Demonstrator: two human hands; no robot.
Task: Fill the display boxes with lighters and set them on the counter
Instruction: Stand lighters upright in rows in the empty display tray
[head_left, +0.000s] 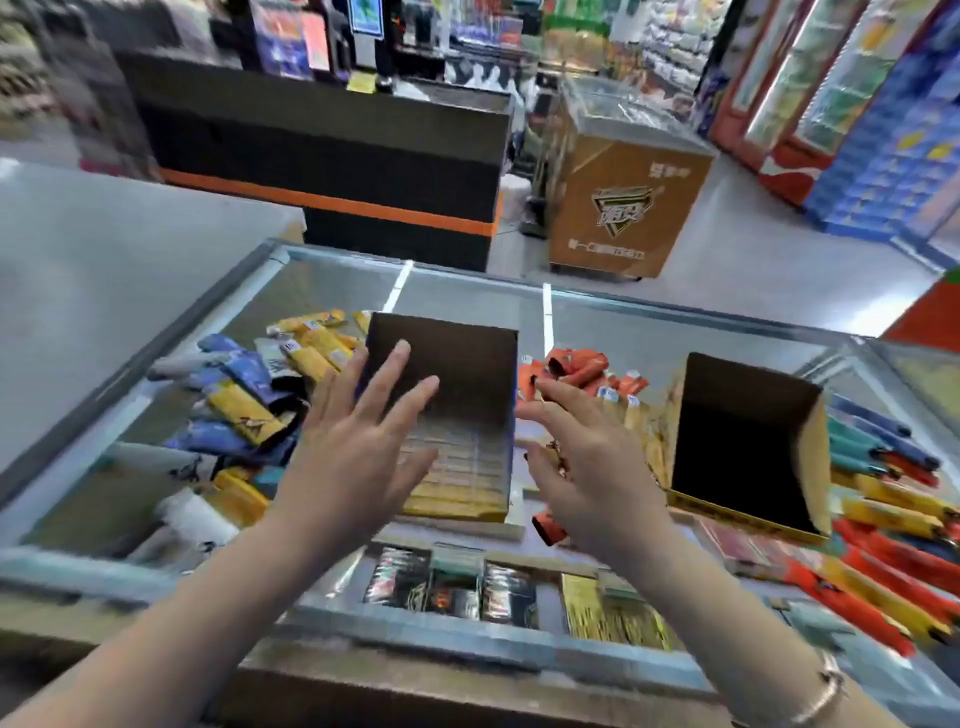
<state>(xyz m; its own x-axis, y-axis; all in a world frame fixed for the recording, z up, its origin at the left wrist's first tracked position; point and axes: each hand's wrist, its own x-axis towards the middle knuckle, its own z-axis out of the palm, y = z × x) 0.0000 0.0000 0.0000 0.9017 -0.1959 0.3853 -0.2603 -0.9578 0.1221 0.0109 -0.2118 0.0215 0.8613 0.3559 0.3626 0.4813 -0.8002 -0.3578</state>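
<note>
My left hand (358, 457) is spread over the middle display box (457, 415), fingers (395, 395) straight and fanned apart, holding nothing; whether the palm touches the box's near edge I cannot tell through the blur. My right hand (587, 467) is just beside the box's right wall, fingers loosely bent with something small and brownish under them (too smeared to name, and I cannot tell whether I have hold of it). A bracelet (826, 691) sits on my right wrist.

The middle display box stands on the glass-topped bench (322, 618), its tall back panel away from me and rows of yellowish lighters (452, 467) packed in its lower part. A second display box (748, 447) stands to the right, well apart from the first, its inside dark, so what it holds is not visible.

To the left of the middle box, blue and yellow packets (249, 400) lie in a heap. Between the two boxes, orange packets (576, 371) are piled, and to the far right there are loose lighters (893, 525) in red, yellow, blue and teal lying in rows. Through the glass nearest me show dark and gold cartons (457, 584).

Beyond the bench stands a black checkout desk with an orange stripe (332, 166), a brown chest freezer (623, 208), and drink coolers (810, 88) along the right wall.
</note>
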